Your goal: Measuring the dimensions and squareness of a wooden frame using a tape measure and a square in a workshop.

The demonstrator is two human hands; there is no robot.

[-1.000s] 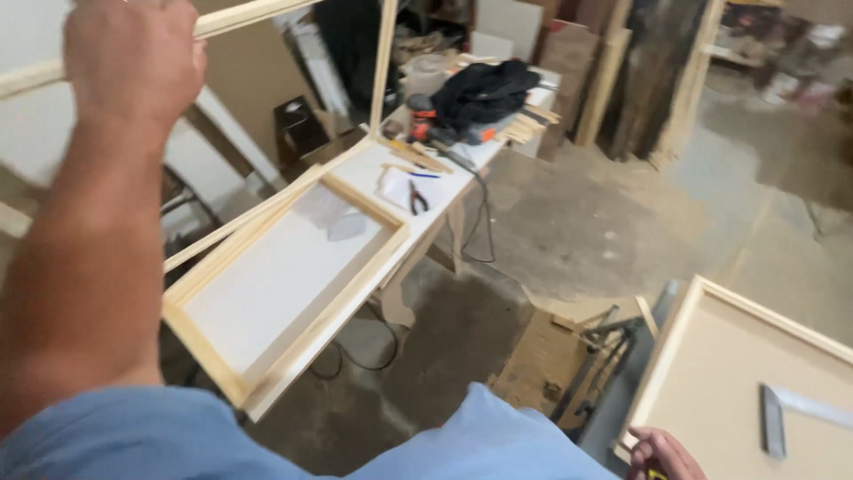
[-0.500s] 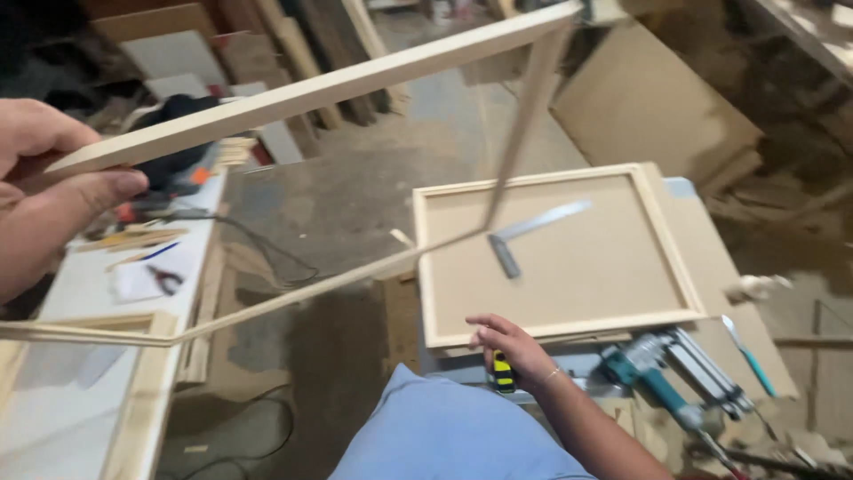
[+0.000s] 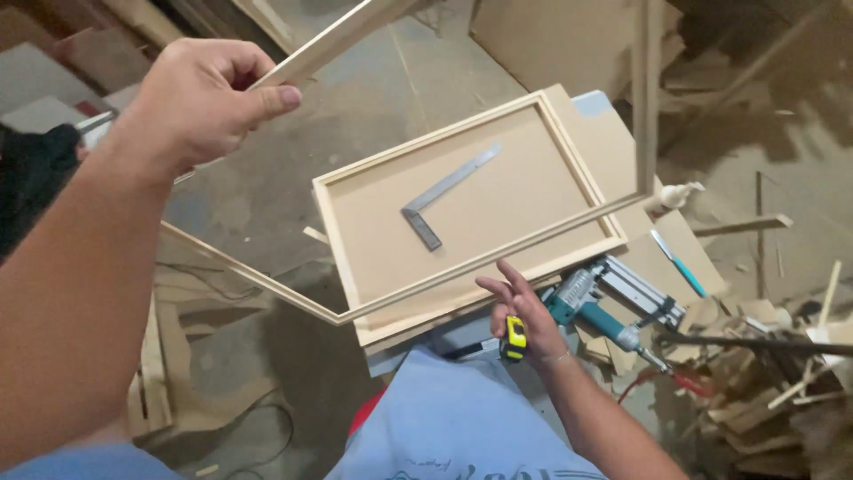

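My left hand is raised and shut on one rail of a thin, empty wooden frame, which hangs tilted in the air over the bench. Lower down, my right hand holds a small yellow and black tape measure in its palm, with the fingers spread, just under the frame's lower rail. Beneath the frame lies a wooden frame with a board panel, flat on the bench. A metal try square rests on that panel.
A teal nail gun lies at the bench's right beside my right hand. A blue-handled tool and a white glue bottle lie further right. Wood offcuts pile up at the right. Boards lean at the top.
My view has swung right from the white table to the bench. My left hand carried the empty frame over the panelled one, and my right hand lifted slightly with the tape measure.
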